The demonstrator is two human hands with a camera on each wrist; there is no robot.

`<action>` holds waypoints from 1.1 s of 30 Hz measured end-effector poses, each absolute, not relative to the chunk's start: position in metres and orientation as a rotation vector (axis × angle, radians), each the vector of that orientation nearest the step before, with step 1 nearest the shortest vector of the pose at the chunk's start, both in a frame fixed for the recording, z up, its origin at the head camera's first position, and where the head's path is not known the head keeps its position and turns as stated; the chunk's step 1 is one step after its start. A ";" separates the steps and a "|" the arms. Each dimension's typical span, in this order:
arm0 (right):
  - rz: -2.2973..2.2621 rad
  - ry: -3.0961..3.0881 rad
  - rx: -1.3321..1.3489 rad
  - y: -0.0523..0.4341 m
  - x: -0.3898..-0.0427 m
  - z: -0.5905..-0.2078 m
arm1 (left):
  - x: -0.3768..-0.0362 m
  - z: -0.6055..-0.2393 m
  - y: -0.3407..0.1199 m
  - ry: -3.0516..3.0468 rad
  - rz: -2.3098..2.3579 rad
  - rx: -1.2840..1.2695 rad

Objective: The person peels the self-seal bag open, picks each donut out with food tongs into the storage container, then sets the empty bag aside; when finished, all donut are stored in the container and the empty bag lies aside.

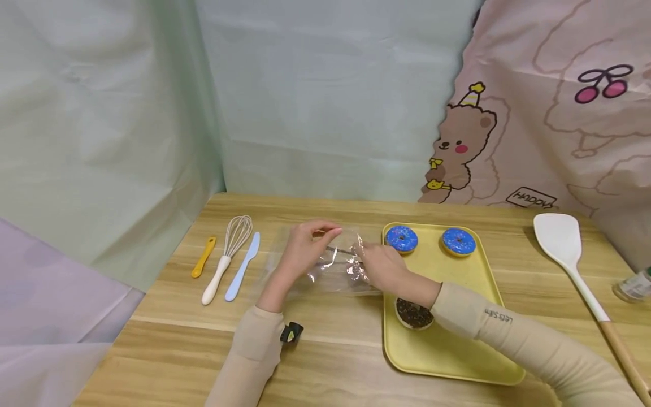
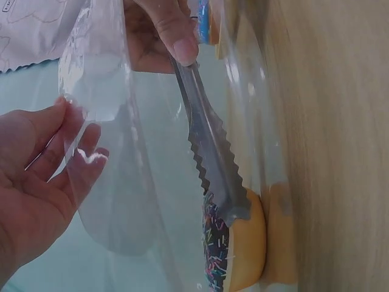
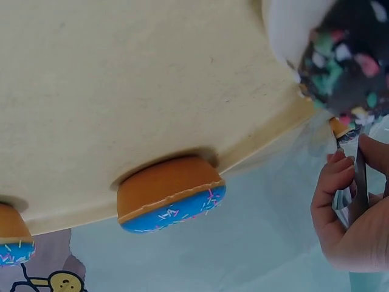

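Note:
My left hand [image 1: 305,249] pinches the edge of a clear plastic bag [image 1: 330,280] with thumb and fingertips. My right hand [image 1: 383,267] grips metal tongs [image 2: 209,137] that reach into the bag. Inside, at the tong tips, a doughnut [image 2: 248,246] with dark icing and coloured sprinkles stands on edge; the left wrist view leaves its far end cut off. Close to my right forearm, another dark-iced doughnut [image 1: 414,314] lies on a yellow tray [image 1: 452,356], partly covered by the sleeve.
Two blue-iced doughnuts, one left [image 1: 402,239] and one right [image 1: 459,242], sit at the tray's far end. Left of the bag lie a blue knife [image 1: 242,267], a whisk [image 1: 226,260] and a yellow spoon-like handle [image 1: 204,257]. Rightward are a white spatula [image 1: 564,243] and a small bottle [image 1: 634,287].

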State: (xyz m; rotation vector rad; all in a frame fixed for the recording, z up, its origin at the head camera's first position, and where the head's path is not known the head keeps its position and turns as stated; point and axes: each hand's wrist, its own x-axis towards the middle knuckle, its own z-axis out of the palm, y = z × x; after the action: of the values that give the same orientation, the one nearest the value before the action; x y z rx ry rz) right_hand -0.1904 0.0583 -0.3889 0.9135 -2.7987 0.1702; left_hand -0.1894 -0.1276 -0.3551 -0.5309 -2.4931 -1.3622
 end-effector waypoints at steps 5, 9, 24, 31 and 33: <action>0.207 -2.796 0.894 0.061 -0.189 -0.387 | -0.190 -0.356 -0.129 -2.515 -1.346 -0.551; 0.279 -2.773 0.913 0.067 -0.188 -0.384 | -0.190 -0.358 -0.132 -2.571 -1.315 -0.559; 0.260 -2.685 0.933 0.120 -0.177 -0.376 | -0.194 -0.365 -0.131 -2.637 -1.277 -0.526; 0.211 -2.601 0.968 0.142 -0.168 -0.380 | -0.195 -0.364 -0.133 -2.638 -1.340 -0.496; 0.202 -2.594 0.962 0.148 -0.165 -0.379 | -0.196 -0.364 -0.134 -2.638 -1.341 -0.488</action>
State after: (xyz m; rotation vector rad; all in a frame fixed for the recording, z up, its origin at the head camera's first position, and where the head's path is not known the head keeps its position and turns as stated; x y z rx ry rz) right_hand -0.1647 0.1482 -0.3791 0.9621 -2.5941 0.2024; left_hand -0.1957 -0.1341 -0.3644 -0.4877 -2.6378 -1.3414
